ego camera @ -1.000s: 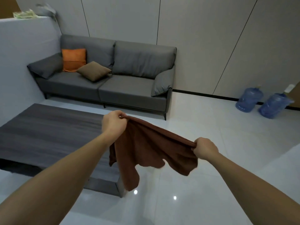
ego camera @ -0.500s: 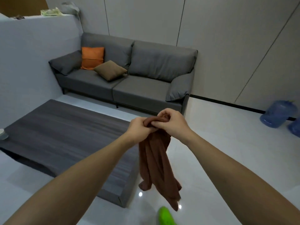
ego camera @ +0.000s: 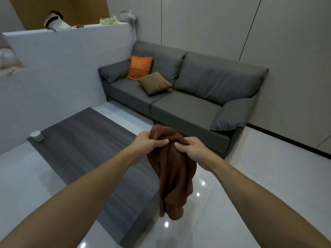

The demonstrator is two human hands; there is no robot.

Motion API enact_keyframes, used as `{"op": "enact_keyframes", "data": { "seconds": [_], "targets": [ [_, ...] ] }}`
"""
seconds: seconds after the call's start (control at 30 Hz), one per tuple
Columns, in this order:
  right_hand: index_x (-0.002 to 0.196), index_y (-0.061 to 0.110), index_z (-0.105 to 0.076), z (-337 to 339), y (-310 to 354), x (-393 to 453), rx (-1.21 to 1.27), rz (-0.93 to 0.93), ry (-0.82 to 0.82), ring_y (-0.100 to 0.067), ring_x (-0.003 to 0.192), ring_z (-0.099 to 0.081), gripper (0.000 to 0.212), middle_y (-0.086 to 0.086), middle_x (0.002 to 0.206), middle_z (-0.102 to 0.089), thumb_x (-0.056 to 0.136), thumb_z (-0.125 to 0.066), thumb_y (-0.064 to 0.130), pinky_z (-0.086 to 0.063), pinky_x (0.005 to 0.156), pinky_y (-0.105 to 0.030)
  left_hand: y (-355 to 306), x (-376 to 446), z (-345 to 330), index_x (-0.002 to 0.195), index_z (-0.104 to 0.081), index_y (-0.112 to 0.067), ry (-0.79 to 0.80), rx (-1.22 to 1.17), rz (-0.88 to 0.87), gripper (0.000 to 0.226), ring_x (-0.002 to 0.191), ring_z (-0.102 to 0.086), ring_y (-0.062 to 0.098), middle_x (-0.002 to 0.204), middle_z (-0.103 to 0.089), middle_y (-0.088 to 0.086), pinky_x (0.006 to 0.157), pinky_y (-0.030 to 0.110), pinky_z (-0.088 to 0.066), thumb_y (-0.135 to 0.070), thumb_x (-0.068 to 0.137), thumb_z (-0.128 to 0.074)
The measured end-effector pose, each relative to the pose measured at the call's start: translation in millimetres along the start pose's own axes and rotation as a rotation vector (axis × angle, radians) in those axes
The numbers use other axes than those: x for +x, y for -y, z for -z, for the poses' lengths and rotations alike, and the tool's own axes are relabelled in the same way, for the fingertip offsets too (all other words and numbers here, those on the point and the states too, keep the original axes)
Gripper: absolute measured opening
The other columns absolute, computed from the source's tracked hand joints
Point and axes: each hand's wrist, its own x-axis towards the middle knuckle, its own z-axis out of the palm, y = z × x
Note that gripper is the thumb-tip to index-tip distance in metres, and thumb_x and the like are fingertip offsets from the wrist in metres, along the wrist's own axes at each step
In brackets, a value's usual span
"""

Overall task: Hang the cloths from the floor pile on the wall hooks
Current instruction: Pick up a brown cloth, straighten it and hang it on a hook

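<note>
A brown cloth point(ego camera: 172, 174) hangs bunched in front of me, above the glossy floor. My left hand point(ego camera: 147, 142) pinches its top fold from the left. My right hand point(ego camera: 192, 149) grips the same bunched top from the right, fingers curled into the fabric. The two hands sit close together, almost touching. The cloth's lower end dangles near the corner of the low table. No wall hooks and no floor pile are in view.
A dark low table point(ego camera: 93, 153) stands on the left, with a small pale cup point(ego camera: 36, 136) at its far corner. A grey sofa point(ego camera: 188, 97) with an orange cushion point(ego camera: 140, 67) and a brown cushion point(ego camera: 155, 83) lies ahead. A white half wall point(ego camera: 62, 68) rises on the left.
My hands came together from holding the cloth spread wide, so it now hangs bunched. The view swung left, and the water bottles left the frame.
</note>
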Motion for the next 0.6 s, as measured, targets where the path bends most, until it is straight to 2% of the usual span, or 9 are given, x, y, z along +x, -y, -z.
{"op": "enact_keyframes", "data": {
  "seconds": [0.07, 0.13, 0.2, 0.27, 0.4, 0.5, 0.6],
  "targets": [
    [0.103, 0.015, -0.074, 9.1, 4.0, 12.8, -0.044, 0.0, 0.071, -0.021, 0.092, -0.074, 0.022, -0.004, 0.097, -0.077, 0.092, -0.07, 0.033, -0.059, 0.09, -0.041, -1.8, 8.7, -2.5, 0.107, -0.073, -0.012, -0.049, -0.042, 0.019, 0.028, 0.091, -0.075, 0.018, 0.098, -0.078, 0.005, 0.076, 0.029, -0.059, -0.021, 0.082, -0.082],
    [0.1, 0.016, -0.074, 16.6, 5.0, 24.6, -0.132, -0.01, 0.14, -0.021, 0.087, -0.074, 0.03, -0.003, 0.092, -0.077, 0.082, -0.079, 0.04, -0.062, 0.079, -0.038, -0.7, 14.7, -1.2, 0.106, -0.074, -0.011, -0.129, -0.085, 0.034, 0.026, 0.092, -0.075, 0.02, 0.097, -0.078, 0.006, 0.078, 0.033, -0.059, -0.023, 0.084, -0.08],
    [0.099, 0.017, -0.074, 22.6, 1.2, 38.5, -0.318, 0.007, 0.201, -0.021, 0.086, -0.074, 0.037, -0.003, 0.091, -0.076, 0.074, -0.086, 0.041, -0.062, 0.078, -0.039, 1.5, 18.7, 6.7, 0.105, -0.074, -0.011, -0.208, -0.129, 0.047, 0.023, 0.092, -0.075, 0.021, 0.097, -0.078, 0.005, 0.078, 0.033, -0.059, -0.023, 0.085, -0.079],
    [0.098, 0.015, -0.075, 28.3, -5.2, 54.3, -0.504, 0.028, 0.211, -0.02, 0.084, -0.072, 0.032, -0.003, 0.09, -0.075, 0.075, -0.085, 0.036, -0.062, 0.079, -0.04, 2.6, 20.1, 19.8, 0.104, -0.074, -0.012, -0.282, -0.163, 0.063, 0.022, 0.09, -0.075, 0.019, 0.095, -0.078, 0.003, 0.075, 0.031, -0.059, -0.024, 0.086, -0.078],
    [0.082, 0.016, -0.077, 44.1, -11.7, 92.3, -0.618, 0.062, 0.101, -0.017, 0.076, -0.071, 0.012, -0.004, 0.08, -0.074, 0.079, -0.082, 0.027, -0.06, 0.077, -0.043, 6.9, 22.0, 52.5, 0.102, -0.075, -0.011, -0.447, -0.213, 0.091, 0.022, 0.09, -0.075, 0.022, 0.093, -0.078, 0.005, 0.083, 0.038, -0.06, -0.026, 0.086, -0.078],
    [0.077, 0.016, -0.076, 52.3, -2.6, 116.1, -0.566, 0.066, 0.027, -0.016, 0.073, -0.071, 0.013, -0.001, 0.075, -0.073, 0.076, -0.085, 0.026, -0.059, 0.066, -0.032, 12.2, 20.7, 83.9, 0.109, -0.072, -0.008, -0.565, -0.347, 0.094, 0.028, 0.094, -0.075, 0.025, 0.098, -0.078, 0.007, 0.087, 0.041, -0.059, -0.023, 0.085, -0.079],
    [0.075, 0.01, -0.074, 54.6, 9.9, 141.2, -0.287, 0.055, 0.052, -0.018, 0.072, -0.069, 0.016, -0.001, 0.069, -0.071, 0.073, -0.088, 0.02, -0.055, 0.066, -0.029, 14.8, 18.9, 117.3, 0.113, -0.069, -0.004, -0.636, -0.46, 0.074, 0.032, 0.096, -0.074, 0.024, 0.102, -0.077, 0.01, 0.086, 0.039, -0.059, -0.021, 0.087, -0.077]
  ]
}}
